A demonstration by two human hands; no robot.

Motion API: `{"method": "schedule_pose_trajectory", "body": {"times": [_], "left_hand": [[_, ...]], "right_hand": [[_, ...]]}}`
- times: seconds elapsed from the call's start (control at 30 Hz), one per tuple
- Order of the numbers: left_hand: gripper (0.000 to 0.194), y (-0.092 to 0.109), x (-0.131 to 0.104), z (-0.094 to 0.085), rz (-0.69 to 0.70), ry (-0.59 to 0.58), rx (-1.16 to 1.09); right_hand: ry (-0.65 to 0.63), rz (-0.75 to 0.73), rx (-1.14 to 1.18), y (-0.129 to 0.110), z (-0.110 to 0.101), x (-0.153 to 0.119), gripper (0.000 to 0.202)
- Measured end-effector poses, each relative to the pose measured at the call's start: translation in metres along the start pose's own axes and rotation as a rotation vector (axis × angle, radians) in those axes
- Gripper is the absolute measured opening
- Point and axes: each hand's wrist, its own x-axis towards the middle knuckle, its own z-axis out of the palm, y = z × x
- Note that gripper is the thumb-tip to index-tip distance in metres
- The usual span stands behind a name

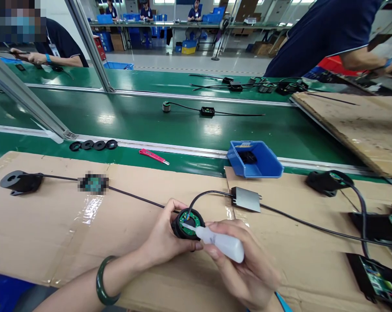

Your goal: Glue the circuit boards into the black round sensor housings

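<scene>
My left hand [165, 232] is wrapped round a round black housing [176, 229] with a green ring-shaped circuit board [195, 216] in its open top. In my right hand [244, 264] is a white squeeze bottle [223, 243], tilted so that its thin nozzle points onto the board, near small coloured wires. Whether the tip touches the board I cannot tell. A black cable [204, 193] arches from the housing to a grey-topped box [247, 199] lying to the right. Another black housing [23, 182], cabled to a blurred green board [93, 184], lies at the left.
A blue bin [256, 160] with black parts stands beyond my hands. Left of it lie a red utility knife [153, 157] and several black rings [99, 145]. More cabled units [377, 277] sit at the right. A green conveyor [134, 117] carries another unit [208, 112]. Co-workers are across it.
</scene>
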Motion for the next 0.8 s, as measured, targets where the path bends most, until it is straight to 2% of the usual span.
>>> {"method": "schedule_pose_trajectory", "body": {"times": [0.3,0.53,0.6,0.67,0.73,0.8], "left_hand": [[0.061,-0.002,0.000,0.000,0.028,0.014,0.055],[0.063,-0.002,0.000,-0.003,-0.002,0.008,0.035],[0.063,-0.003,0.000,-0.004,-0.002,0.013,0.062],[0.063,-0.005,0.000,-0.005,0.013,0.025,0.115],[0.062,-0.007,0.000,-0.007,0.031,0.035,0.167],[0.063,-0.008,0.001,-0.008,0.040,0.030,0.205]], "right_hand": [[-0.008,-0.080,-0.080,0.004,0.002,-0.001,0.027],[0.030,0.067,0.101,0.004,0.000,-0.006,0.021],[0.106,0.143,0.147,0.009,-0.004,-0.008,0.019],[0.234,0.239,0.224,0.015,-0.008,-0.005,0.018],[0.348,0.352,0.342,0.022,-0.014,0.003,0.015],[0.407,0.446,0.470,0.030,-0.018,0.017,0.016]]}}
